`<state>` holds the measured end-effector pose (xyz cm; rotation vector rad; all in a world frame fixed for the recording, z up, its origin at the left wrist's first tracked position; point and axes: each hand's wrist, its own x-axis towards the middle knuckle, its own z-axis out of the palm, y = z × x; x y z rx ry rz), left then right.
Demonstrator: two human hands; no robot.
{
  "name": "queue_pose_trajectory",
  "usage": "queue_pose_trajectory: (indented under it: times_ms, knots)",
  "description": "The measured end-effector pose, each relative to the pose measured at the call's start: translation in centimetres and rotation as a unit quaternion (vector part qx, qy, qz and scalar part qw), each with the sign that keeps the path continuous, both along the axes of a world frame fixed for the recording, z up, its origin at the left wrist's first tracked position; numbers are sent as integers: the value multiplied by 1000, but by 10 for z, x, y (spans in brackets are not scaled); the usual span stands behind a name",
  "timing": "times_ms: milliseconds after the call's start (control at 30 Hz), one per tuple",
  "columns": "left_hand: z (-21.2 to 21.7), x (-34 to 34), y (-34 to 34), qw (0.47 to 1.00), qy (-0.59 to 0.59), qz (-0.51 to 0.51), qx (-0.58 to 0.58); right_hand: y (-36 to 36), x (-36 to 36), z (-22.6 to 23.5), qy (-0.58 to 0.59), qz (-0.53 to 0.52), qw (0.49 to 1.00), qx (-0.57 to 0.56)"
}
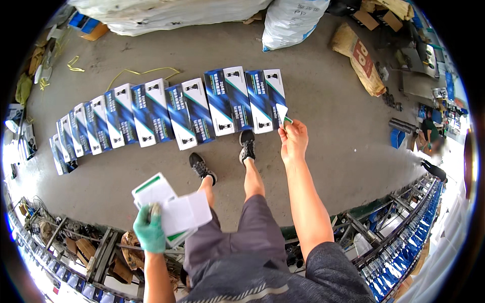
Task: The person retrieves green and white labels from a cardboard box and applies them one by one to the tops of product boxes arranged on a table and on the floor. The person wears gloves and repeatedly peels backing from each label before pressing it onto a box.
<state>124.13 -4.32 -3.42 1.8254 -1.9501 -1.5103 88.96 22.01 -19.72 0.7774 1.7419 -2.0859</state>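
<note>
My left hand (pixel 150 227), in a green glove, is closed on a fanned stack of white cards (pixel 186 211), some with a green stripe. My bare right hand (pixel 294 139) pinches a single small white card with a green edge (pixel 282 112) between thumb and fingers. That card overlaps the near right edge of the rightmost box in a row of blue and white cartons (pixel 225 101). The cartons lie side by side on the floor, stretching away to the left, their printed faces up. My feet stand just on the near side of the row.
Large white sacks (pixel 295 22) lie along the far side, and a brown paper sack (pixel 359 60) is at the far right. Yellow strapping (pixel 144 72) curls behind the cartons. Metal racks (pixel 399 212) run behind me. Another person (pixel 432 136) is at the right.
</note>
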Motion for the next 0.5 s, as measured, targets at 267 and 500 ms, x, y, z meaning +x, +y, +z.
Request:
queue_pose_trajectory:
  times_ms: [267, 500]
  knots:
    - [-121, -63, 51, 989, -100, 27, 108, 62, -151, -329, 6, -68, 974, 216]
    - [-197, -114, 88, 987, -104, 14, 122, 63, -217, -417, 8, 5, 951, 308]
